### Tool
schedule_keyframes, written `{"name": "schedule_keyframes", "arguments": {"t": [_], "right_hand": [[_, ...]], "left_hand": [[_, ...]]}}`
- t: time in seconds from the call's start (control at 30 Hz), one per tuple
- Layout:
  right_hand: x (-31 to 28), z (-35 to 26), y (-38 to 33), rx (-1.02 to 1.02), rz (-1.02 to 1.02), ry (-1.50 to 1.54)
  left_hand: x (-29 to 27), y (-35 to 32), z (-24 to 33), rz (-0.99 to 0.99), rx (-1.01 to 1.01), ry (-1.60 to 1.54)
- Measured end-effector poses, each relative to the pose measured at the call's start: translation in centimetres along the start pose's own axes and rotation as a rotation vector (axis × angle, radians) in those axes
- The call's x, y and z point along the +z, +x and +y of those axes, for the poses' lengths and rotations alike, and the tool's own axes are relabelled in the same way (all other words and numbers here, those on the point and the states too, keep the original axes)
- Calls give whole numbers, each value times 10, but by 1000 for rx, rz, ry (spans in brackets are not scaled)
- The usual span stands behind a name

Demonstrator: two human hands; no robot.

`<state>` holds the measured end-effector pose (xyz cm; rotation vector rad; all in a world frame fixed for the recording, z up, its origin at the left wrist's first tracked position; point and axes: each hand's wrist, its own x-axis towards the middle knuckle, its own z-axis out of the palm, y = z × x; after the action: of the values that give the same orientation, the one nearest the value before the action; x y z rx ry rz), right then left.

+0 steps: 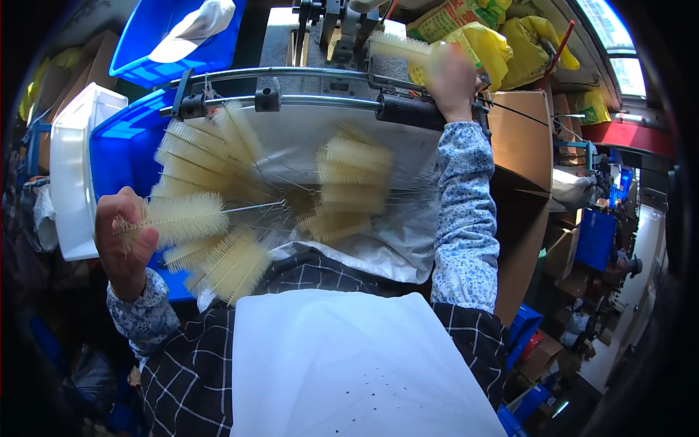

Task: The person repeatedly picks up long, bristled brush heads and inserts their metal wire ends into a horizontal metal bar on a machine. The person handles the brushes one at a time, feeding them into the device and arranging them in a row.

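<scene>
While the person leans over the white sheet-lined trough (408,240), the left hand (125,240) is up at its left edge, fingers curled tight around the twisted-wire end of one cream-bristled bottle brush (182,217), its wire stem pointing right across the pile. Out at the far right corner, the right hand (451,76) is blurred; it sits over a second cream brush (397,47) by the black cylindrical handle (411,111), but how far those fingers are closed I cannot tell. Between the hands lie two loose heaps of the same brushes: a left fan (211,146) of roughly eight, and a right stack (353,175) of about five. Two curved metal rails (306,87) run along the far edge. Two blue plastic bins (124,146) and one white tub (73,167) stand left.
</scene>
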<state>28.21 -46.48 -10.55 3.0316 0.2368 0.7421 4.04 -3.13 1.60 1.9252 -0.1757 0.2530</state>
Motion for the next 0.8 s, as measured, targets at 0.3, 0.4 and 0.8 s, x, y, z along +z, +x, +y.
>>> {"name": "schedule_keyframes", "arguments": {"t": [0.3,0.4,0.8], "right_hand": [[8,7,-8,91,-78,361],[5,-6,-6,97,-90,355],[-5,-45,1,89,-98,339]], "left_hand": [[13,9,0,-20,-6,-52],[10,6,4,16,-77,-91],[-4,-6,11,105,-95,-74]]}}
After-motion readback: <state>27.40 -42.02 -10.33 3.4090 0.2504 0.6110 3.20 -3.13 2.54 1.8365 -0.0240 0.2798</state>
